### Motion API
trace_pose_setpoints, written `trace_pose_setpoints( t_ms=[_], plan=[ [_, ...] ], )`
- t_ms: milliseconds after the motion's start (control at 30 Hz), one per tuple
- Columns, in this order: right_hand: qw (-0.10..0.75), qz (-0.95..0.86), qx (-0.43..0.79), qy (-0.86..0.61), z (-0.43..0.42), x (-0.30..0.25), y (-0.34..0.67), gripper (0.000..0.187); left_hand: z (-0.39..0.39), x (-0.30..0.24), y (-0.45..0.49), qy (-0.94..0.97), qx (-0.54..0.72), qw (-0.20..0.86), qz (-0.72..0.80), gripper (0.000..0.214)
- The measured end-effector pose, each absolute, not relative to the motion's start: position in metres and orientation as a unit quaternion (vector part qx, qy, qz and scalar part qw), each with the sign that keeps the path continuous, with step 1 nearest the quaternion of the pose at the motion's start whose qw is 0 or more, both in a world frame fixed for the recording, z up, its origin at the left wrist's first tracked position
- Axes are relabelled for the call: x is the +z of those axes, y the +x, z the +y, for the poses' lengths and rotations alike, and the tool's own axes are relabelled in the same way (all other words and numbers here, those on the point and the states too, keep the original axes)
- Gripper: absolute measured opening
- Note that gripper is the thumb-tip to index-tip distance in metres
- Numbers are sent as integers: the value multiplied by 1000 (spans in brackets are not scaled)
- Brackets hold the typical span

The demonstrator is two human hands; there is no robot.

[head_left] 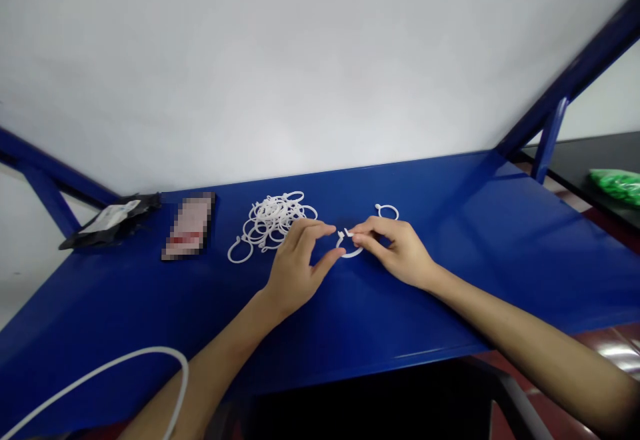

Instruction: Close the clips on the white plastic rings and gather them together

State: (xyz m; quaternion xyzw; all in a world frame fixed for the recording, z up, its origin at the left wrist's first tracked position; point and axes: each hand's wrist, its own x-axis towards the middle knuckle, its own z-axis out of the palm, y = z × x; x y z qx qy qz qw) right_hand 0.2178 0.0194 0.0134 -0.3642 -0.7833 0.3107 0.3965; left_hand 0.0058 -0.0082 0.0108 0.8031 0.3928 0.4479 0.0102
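Note:
A white plastic ring [351, 254] with an opened gap at its top is between my hands, just above the blue table. Pinched between thumb and fingertips, its right side sits in my right hand [395, 247]. Thumb and forefinger of my left hand [299, 260] are spread apart, with the thumb tip at the ring's left side; whether it touches I cannot tell. A tangled pile of similar white rings [273, 217] lies beyond my left hand. One closed ring [389, 212] rests alone just past my right hand.
The blue table [390, 320] stands against a white wall. On its left lie a pixelated flat object [187, 227] and a black plastic packet [113, 219]. A white cord [100, 370] loops across the lower left, over my forearm. Green packaged items [617, 187] are on a dark surface at right.

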Motion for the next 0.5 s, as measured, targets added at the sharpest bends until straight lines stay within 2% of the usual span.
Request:
trace_pose_setpoints(
  t_ms=[100,233,500],
  plan=[
    [397,-816,269,-322,19,14,220,16,-7,13,3,805,412,93,417,8],
    [391,-827,261,-308,17,15,220,15,-8,11,5,785,417,135,439,5],
    [364,-838,288,-286,13,14,217,15,-12,8,13,794,454,58,400,12]
  ],
)
